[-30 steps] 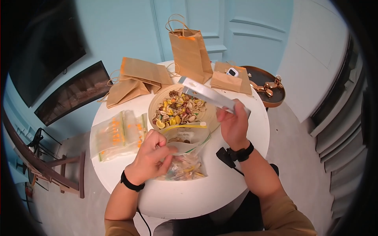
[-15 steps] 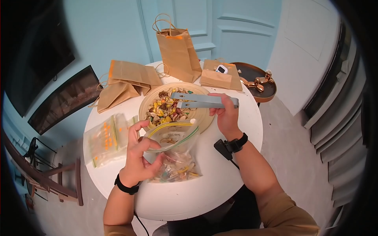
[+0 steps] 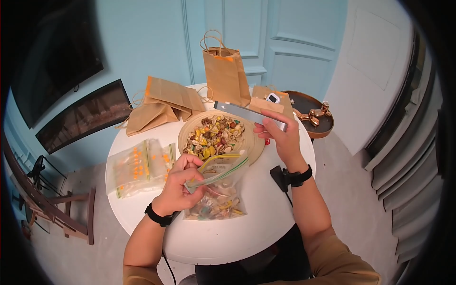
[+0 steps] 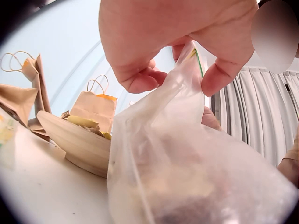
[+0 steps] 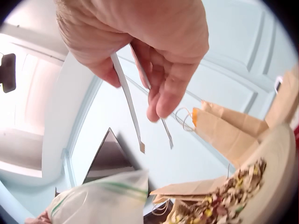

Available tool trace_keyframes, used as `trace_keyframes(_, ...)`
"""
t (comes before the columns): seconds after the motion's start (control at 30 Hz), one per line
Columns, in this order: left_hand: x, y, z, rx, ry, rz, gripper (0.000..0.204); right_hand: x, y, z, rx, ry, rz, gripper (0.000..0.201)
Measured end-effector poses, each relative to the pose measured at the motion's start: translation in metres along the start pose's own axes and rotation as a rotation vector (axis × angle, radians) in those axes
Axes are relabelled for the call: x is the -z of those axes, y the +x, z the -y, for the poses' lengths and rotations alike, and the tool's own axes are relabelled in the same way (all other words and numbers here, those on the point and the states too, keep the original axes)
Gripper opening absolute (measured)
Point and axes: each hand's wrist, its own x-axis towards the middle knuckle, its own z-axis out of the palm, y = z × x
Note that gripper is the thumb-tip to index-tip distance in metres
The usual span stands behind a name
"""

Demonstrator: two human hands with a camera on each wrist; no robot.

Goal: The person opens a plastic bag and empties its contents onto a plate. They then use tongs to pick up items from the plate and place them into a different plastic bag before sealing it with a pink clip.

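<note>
My left hand (image 3: 178, 187) pinches the upper edge of a clear zip bag (image 3: 216, 209) between thumb and fingers. The bag stands on the white table with its mouth parted and a dried mix in its lower part. In my right hand (image 3: 284, 137) are metal tongs (image 3: 237, 110), raised over the back right of a wide wooden bowl (image 3: 254, 145). The right wrist view shows the tips of the tongs (image 5: 128, 100) apart, with nothing between them. A dried mix (image 3: 214, 135) of yellow, brown and pale pieces lies in the bowl.
Flat zip bags (image 3: 135, 166) with orange marks lie at the left. Behind the bowl are a standing paper bag (image 3: 225, 73) and toppled ones (image 3: 164, 102). A small white device (image 3: 272, 98) rests on flat paper bags. A round side table (image 3: 320, 132) is at right.
My left hand's fingers spread beside the bag's mouth, then pinched its edge. The tongs, apart over the mix half a second ago, have risen towards the back of the bowl.
</note>
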Motion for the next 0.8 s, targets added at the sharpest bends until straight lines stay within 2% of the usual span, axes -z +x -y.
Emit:
trace_keyframes(0.03,0.001,0.0,-0.001,0.025,-0.011,0.006,0.016,0.0,0.005,0.007,0.03,-0.08,0.014,0.033)
trace_keyframes(0.13,0.002,-0.001,-0.004,0.071,-0.037,0.019,0.015,0.015,0.025,0.017,-0.033,-0.464,0.208,0.035)
trace_keyframes(0.23,0.001,-0.002,-0.003,0.069,-0.042,0.02,0.015,0.02,0.042,0.003,0.013,-0.701,0.35,0.032)
trace_keyframes(0.33,0.002,-0.002,-0.006,0.077,-0.056,0.025,0.014,0.014,0.048,0.001,0.079,-0.885,0.362,0.029)
trace_keyframes(0.47,0.0,-0.001,-0.005,0.056,-0.074,0.017,0.013,0.006,0.053,-0.001,-0.123,-0.938,0.444,0.026)
trace_keyframes(0.67,0.001,-0.001,-0.004,0.063,-0.039,0.025,0.012,-0.018,0.037,-0.016,-0.004,-1.35,0.417,0.034)
trace_keyframes(0.77,0.001,-0.001,-0.003,0.06,-0.019,0.022,0.012,-0.022,0.026,-0.032,0.084,-1.395,0.416,0.044)
trace_keyframes(0.8,0.001,-0.001,-0.002,0.059,-0.01,0.022,0.012,-0.021,0.025,-0.034,0.058,-1.394,0.42,0.045)
